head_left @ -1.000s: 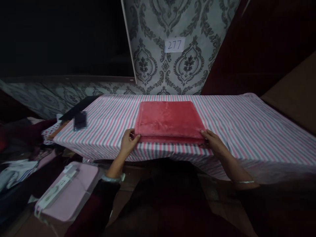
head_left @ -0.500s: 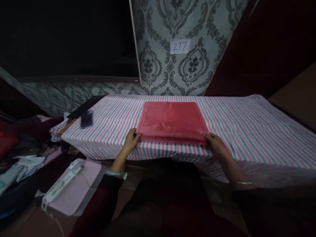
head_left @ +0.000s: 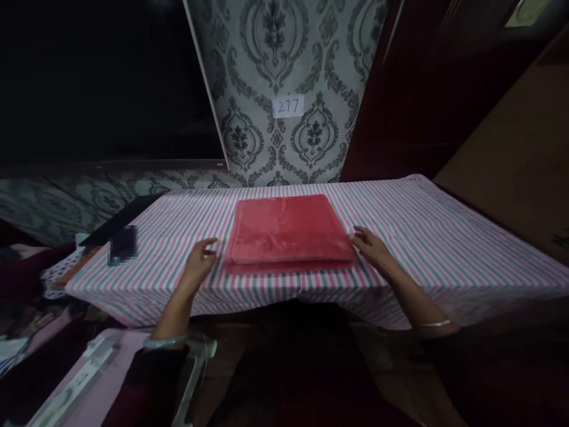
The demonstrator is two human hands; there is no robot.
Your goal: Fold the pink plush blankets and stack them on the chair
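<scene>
A folded pinkish-red plush blanket (head_left: pixel 284 231) lies flat on a table covered by a striped cloth (head_left: pixel 400 219), close to its front edge. My left hand (head_left: pixel 200 261) hovers just off the blanket's left side, fingers apart and curved, holding nothing. On the other side, my right hand (head_left: pixel 371 246) is by the blanket's right edge with its fingers spread; whether a fingertip still brushes the fabric I cannot tell. The folded layers show along the blanket's front.
A dark pixelated item (head_left: pixel 123 243) sits at the table's left end. Behind are a large black screen (head_left: pixel 102 83) and a wall paper label (head_left: pixel 288 106) reading 277. At lower left, a power strip (head_left: pixel 73 385) rests on a pink surface.
Both hands have let go of the blanket's front corners. The left one has moved out to the left, the right one slightly up along the side. The view has turned right.
</scene>
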